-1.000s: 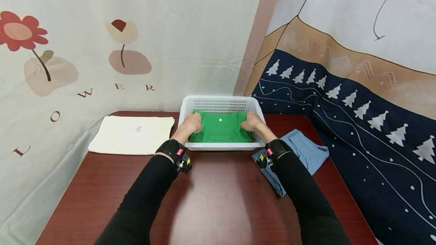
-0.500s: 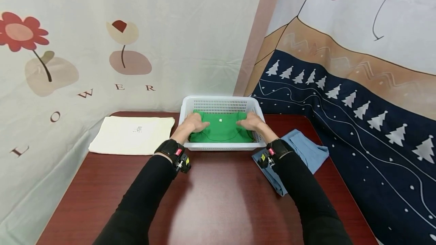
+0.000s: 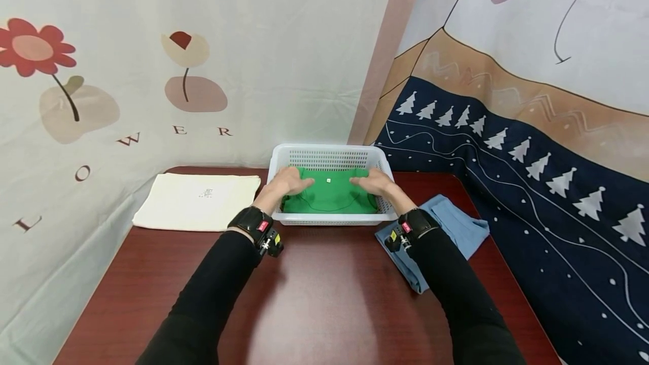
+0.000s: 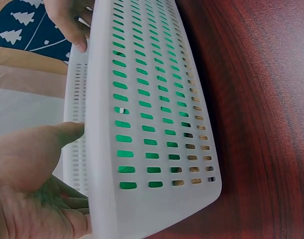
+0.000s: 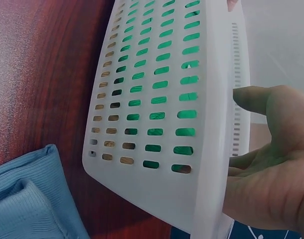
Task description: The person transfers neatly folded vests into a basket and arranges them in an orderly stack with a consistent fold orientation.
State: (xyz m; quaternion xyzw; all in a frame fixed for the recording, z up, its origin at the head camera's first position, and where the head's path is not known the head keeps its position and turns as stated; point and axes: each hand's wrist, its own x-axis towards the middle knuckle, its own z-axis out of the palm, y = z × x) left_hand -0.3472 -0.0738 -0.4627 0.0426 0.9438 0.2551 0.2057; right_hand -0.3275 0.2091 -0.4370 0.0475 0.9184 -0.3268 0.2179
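A white perforated plastic basket (image 3: 329, 219) stands at the back middle of the table. Inside lies a folded green garment (image 3: 329, 193) with a small white tag and a curved seam. At its left end my left hand (image 3: 286, 182) reaches over the rim, thumb stretched inward over the cloth. My right hand (image 3: 376, 181) mirrors it at the right end, thumb likewise extended. Both wrist views show extended thumbs above the basket's near rim, with no cloth pinched; the lower fingers are partly hidden by the wall. Green cloth shows through the slots (image 4: 148, 128).
Left of the basket lies a flat, folded cream cloth (image 3: 198, 201) with small print. A folded blue garment (image 3: 453, 221) lies at the right, partly under my right forearm. The reddish-brown table (image 3: 324, 297) meets printed curtains (image 3: 304, 72) behind and to the right.
Both hands have loosened from the green garment's ends, where their fingers were curled. Their thumbs now stretch inward. The basket and garment stay in place.
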